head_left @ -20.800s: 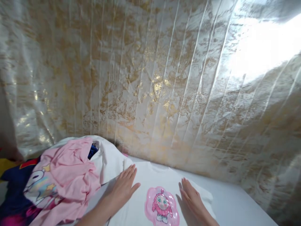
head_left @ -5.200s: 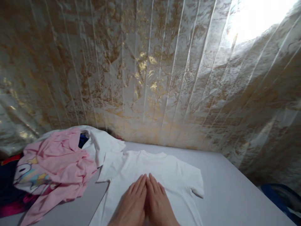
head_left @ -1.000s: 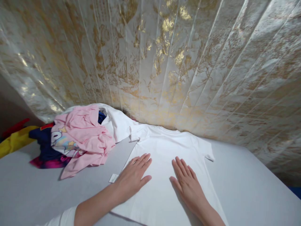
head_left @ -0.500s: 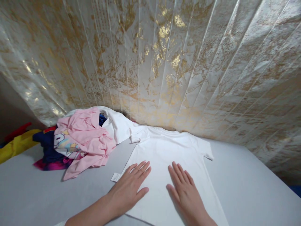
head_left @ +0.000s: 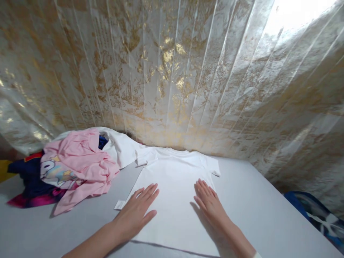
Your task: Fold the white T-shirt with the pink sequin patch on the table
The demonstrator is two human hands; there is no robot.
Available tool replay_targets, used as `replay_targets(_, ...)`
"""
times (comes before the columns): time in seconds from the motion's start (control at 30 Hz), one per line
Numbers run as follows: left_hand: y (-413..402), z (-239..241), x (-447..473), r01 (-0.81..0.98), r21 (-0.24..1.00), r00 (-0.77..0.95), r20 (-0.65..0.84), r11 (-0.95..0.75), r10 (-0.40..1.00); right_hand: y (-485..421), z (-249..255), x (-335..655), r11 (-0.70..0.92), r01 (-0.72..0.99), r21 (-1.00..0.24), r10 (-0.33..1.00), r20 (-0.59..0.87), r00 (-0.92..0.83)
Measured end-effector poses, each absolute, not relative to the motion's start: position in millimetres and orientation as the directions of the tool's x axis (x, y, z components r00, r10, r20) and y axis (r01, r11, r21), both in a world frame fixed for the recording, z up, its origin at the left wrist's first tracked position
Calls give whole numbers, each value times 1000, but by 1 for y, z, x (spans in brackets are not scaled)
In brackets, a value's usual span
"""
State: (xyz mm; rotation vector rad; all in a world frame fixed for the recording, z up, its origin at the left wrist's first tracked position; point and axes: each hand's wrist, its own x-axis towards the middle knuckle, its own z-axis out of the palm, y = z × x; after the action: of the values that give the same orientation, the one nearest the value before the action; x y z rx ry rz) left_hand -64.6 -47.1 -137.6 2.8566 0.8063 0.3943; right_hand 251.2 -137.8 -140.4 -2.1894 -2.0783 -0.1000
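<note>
A white T-shirt [head_left: 174,175] lies spread flat, plain side up, on the white table [head_left: 255,211], its collar toward the curtain. My left hand [head_left: 137,211] rests flat on the shirt's left edge, fingers stretched out and slightly apart. My right hand [head_left: 211,202] lies flat on the shirt's right edge, fingers straight and together. Neither hand holds anything. A small white tag [head_left: 119,204] sticks out from the shirt's left side, just beside my left hand.
A heap of clothes sits at the left: a pink garment [head_left: 77,168] on top, a white one [head_left: 119,147] behind it, dark blue fabric [head_left: 24,175] underneath. A gold-and-white curtain [head_left: 172,79] hangs behind the table. A blue bag [head_left: 314,211] lies low at the right.
Both hands have slid apart toward the shirt's side edges. The view has shifted right, bringing the blue bag into sight.
</note>
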Motion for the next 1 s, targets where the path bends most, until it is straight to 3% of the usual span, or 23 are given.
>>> replay_targets(0.17, -58, -134, -51, 424, 231, 864, 187, -876, 468, -171, -142, 198, 199, 977, -73, 969, 164, -185)
replay_targets(0.47, -60, -117, -45, 424, 277, 892, 41, -862, 451, -133, -131, 223, -100, 993, -60, 993, 49, 103)
replay_targets(0.7, -96, -90, -3, 141, 430, 956, 176, -892, 236, -131, -132, 222, -110, 992, -65, 992, 50, 113)
replay_targets(0.83, -114, -92, 27, 102, 332, 974, 160, -938, 162, -129, -134, 226, -97, 993, -72, 994, 47, 100)
replay_targets(1.0, -114, -106, 42, 134, 292, 962, 191, -947, 195, -118, -131, 235, -97, 989, -113, 995, 22, 100)
